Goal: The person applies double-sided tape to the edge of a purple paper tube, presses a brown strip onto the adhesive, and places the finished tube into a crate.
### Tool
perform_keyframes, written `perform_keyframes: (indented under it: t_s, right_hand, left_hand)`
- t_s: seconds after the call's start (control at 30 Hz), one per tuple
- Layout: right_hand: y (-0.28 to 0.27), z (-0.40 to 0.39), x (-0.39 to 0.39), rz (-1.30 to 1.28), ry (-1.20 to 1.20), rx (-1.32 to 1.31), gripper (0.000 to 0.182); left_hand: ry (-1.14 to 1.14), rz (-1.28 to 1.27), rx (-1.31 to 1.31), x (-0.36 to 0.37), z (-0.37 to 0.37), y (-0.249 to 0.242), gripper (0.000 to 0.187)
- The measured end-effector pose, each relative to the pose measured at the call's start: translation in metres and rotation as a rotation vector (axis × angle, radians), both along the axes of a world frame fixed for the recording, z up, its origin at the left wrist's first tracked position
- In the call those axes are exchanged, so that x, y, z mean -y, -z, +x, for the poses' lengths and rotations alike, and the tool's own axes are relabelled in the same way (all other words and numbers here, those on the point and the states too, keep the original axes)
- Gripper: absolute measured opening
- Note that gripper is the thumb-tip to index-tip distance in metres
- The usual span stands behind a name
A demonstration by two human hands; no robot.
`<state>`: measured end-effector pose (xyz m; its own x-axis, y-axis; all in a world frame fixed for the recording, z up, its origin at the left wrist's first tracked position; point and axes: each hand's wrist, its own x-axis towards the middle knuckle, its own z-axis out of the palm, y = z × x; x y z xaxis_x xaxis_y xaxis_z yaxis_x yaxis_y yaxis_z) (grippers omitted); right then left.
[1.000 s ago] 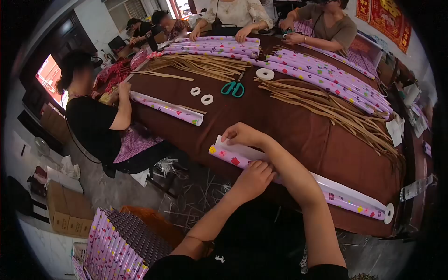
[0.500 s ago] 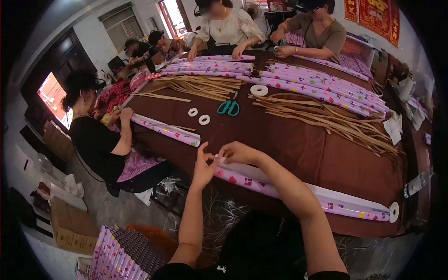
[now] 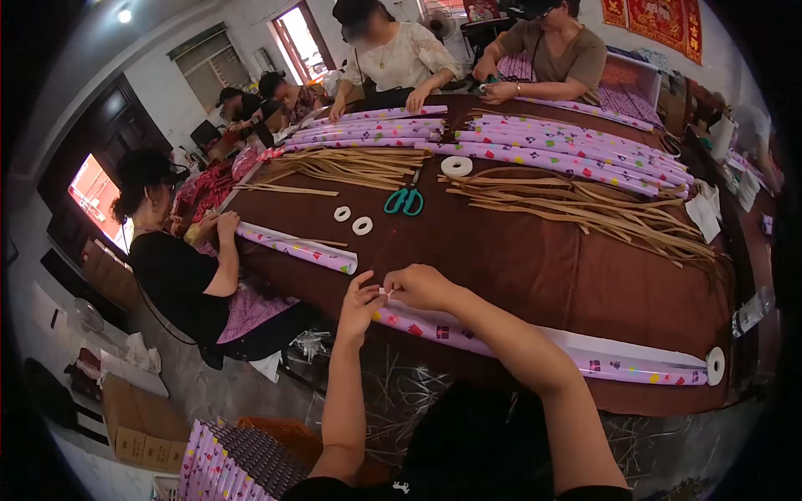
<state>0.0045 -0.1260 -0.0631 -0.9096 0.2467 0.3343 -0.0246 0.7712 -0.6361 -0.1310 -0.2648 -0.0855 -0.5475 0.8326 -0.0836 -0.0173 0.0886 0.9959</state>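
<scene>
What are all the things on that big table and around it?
Roll of patterned paper: one, purple with coloured shapes, along the near table edge, under the hands.
Second roll: one, purple, near left, held by a seated person.
Finished rolls: many, purple, far side of the table.
Strips: many, tan, in two heaps mid-table.
Scissors: one, teal handles, centre.
Tape rolls: several, white, centre and far right end.
Table: one, dark brown cloth.
Left hand: pinching the near roll's end.
Right hand: pinching the same end.

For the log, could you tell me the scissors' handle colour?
Teal green; the scissors show best in the head view.
</scene>
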Motion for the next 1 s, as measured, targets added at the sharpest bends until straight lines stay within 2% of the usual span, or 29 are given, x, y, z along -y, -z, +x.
perform_keyframes:
  t_s: [0.03, 0.1, 0.13, 0.2, 0.33, 0.4, 0.53, 0.6, 0.7, 0.93, 1.0]
  right_hand:
    - [0.002, 0.001, 0.001, -0.001, 0.001, -0.002, 0.013]
    - [0.004, 0.003, 0.002, 0.295, 0.058, -0.149, 0.013]
    - [0.004, 0.003, 0.002, 0.294, 0.058, -0.149, 0.013]
    - [0.003, 0.004, 0.002, 0.506, 0.038, -0.184, 0.015]
    - [-0.002, 0.002, 0.008, 0.628, 0.091, -0.241, 0.016]
    - [-0.004, 0.003, 0.010, 0.768, 0.065, -0.174, 0.016]
    - [0.002, 0.000, 0.012, 0.781, 0.067, -0.178, 0.013]
    - [0.003, -0.001, 0.011, 0.638, 0.099, -0.135, 0.014]
    - [0.002, -0.001, 0.010, 0.616, 0.084, -0.127, 0.015]
    - [0.011, -0.007, 0.012, 0.641, 0.108, -0.165, 0.014]
    - [0.013, -0.008, 0.013, 0.728, 0.110, -0.168, 0.013]
  left_hand:
    - [0.000, 0.014, 0.025, 0.001, -0.001, 0.000, 0.065]
    - [0.001, 0.028, 0.051, 0.000, -0.002, 0.000, 0.065]
    - [-0.003, 0.038, 0.068, 0.000, -0.001, 0.000, 0.065]
    - [-0.006, 0.047, 0.084, 0.000, -0.002, 0.002, 0.065]
    - [-0.014, 0.092, 0.106, -0.001, -0.003, 0.005, 0.067]
    - [-0.024, 0.093, 0.113, 0.000, -0.001, 0.004, 0.067]
    - [-0.043, 0.095, 0.103, -0.001, 0.001, 0.004, 0.067]
    - [-0.044, 0.086, 0.092, -0.001, 0.001, 0.006, 0.067]
    - [-0.027, 0.106, 0.091, -0.001, -0.001, 0.008, 0.066]
    - [-0.070, 0.069, 0.049, 0.000, 0.009, -0.001, 0.063]
    - [-0.071, 0.065, 0.025, 0.000, 0.010, -0.001, 0.062]
